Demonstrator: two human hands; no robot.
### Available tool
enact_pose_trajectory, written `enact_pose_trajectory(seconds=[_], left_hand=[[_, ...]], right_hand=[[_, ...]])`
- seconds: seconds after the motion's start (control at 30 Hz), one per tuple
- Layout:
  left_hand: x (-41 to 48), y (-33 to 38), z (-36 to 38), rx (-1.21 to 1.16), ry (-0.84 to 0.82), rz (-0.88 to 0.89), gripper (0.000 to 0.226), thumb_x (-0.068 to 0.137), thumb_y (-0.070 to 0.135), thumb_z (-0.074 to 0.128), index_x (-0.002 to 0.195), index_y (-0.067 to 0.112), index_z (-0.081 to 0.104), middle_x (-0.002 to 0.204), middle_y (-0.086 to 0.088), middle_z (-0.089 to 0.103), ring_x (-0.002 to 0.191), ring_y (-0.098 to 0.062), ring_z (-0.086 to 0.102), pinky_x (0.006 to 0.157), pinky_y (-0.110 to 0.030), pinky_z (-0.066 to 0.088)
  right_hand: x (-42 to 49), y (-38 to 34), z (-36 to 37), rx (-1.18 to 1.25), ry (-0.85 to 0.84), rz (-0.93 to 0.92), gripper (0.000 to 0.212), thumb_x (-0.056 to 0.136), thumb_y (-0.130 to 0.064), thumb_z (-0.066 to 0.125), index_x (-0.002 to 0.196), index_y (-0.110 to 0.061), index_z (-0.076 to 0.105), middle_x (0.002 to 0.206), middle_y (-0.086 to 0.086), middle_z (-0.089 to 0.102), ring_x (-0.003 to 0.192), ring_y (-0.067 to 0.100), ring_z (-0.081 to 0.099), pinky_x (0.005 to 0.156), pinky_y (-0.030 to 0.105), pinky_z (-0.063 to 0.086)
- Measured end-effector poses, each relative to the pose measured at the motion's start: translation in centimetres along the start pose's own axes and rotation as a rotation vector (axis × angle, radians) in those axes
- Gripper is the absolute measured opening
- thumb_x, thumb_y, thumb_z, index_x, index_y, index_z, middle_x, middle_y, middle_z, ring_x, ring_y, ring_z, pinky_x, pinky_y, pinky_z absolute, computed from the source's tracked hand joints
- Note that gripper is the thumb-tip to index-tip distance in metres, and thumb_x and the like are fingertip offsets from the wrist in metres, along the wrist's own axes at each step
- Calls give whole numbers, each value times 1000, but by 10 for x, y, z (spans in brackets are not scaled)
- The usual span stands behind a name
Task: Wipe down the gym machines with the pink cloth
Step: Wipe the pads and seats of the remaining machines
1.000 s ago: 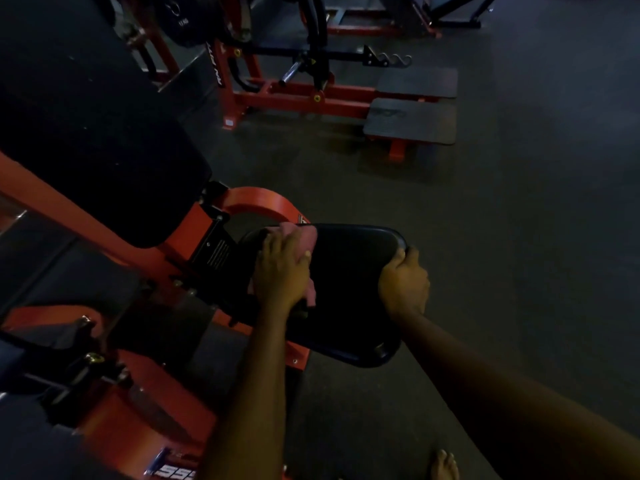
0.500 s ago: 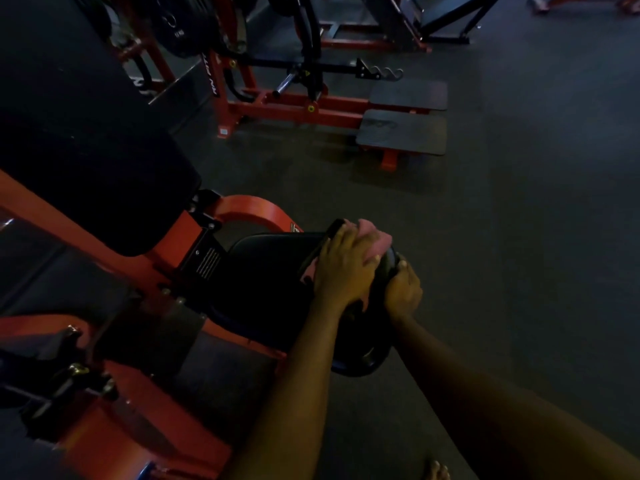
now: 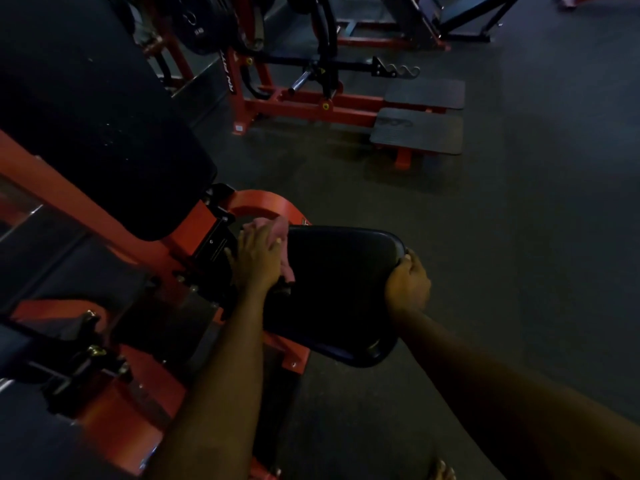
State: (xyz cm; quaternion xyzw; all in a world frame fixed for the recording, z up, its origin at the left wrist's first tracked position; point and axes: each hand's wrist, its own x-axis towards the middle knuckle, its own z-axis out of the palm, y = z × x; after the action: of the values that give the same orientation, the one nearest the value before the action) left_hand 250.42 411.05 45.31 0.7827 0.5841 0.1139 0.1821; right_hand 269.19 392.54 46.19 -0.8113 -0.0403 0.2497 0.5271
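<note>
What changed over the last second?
The left hand swept the pink cloth across the seat to its front edge, then back to the rear by the red frame. The right hand kept gripping the seat's front edge.

there are two hands, the left hand (image 3: 258, 261) and the right hand (image 3: 408, 285), one pink cloth (image 3: 282, 228), one black seat pad (image 3: 343, 292), one black back pad (image 3: 104, 150), two dark foot plates (image 3: 424, 93) (image 3: 417, 131), and one bare foot (image 3: 441, 471).
</note>
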Motion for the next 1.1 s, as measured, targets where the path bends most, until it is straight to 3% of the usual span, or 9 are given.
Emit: enact_pose_trajectory(seconds=[0.13,0.47,0.57,0.63,0.67,0.77,0.87,1.0,1.1], left_hand=[[-35,-2,-1,-76,67,-177,49,105,42,40,153,35,35,167,-1,20,154,-26,12,117,-72,8],[-135,47,34,-523,400,-518,61,96,34,57,154,27,39,162,-17,27,146,-41,26,121,-53,22],[-165,59,41,-901,415,-571,42,101,50,43,134,26,51,134,-31,53,109,-44,63,95,-59,51],[-193,83,39,-1117,415,-531,16,109,33,41,101,26,52,88,-21,63,71,-30,66,73,-51,57],[-203,96,39,-1116,511,-546,10,109,24,43,107,24,53,85,-15,62,69,-31,65,71,-50,56],[-229,133,56,-1227,631,-565,57,106,20,50,156,7,25,109,-31,56,89,-42,64,81,-50,57],[-244,148,75,-1291,728,-649,57,102,14,59,152,19,32,107,-6,63,88,-7,67,77,-27,54],[-232,144,62,-1394,601,-673,15,109,22,43,105,10,52,76,-4,46,57,-6,55,65,-35,42],[-201,113,42,-1484,585,-935,22,109,30,40,120,16,52,106,-7,59,98,-20,60,82,-27,40]], right_hand=[[1,1,0,8,2,-7,46,110,-36,33,152,-26,47,150,8,52,136,31,49,113,44,38],[-4,-2,-4,-81,-66,-4,47,110,-39,30,155,-30,39,147,14,53,133,37,52,110,51,43],[-2,-3,-3,-111,-90,6,49,109,-43,28,156,-32,35,146,14,54,131,38,54,108,57,45],[-1,-3,-3,-127,-95,0,50,108,-45,26,156,-31,35,144,15,55,128,39,55,106,58,46],[-2,-4,-3,-134,-90,-9,51,108,-46,25,155,-30,35,144,15,55,127,39,56,106,58,46],[2,0,-2,-146,-92,-64,58,104,-52,21,154,-28,37,143,17,55,127,40,55,107,58,44],[3,2,-3,-150,-97,-99,59,104,-50,22,155,-23,37,147,20,53,132,40,52,111,55,40],[8,2,-5,-160,-129,-92,54,108,-44,26,154,-17,37,149,19,49,134,39,50,111,50,40],[14,6,2,-185,-132,-110,55,107,-46,25,152,-16,36,148,20,50,131,42,52,109,53,41]])
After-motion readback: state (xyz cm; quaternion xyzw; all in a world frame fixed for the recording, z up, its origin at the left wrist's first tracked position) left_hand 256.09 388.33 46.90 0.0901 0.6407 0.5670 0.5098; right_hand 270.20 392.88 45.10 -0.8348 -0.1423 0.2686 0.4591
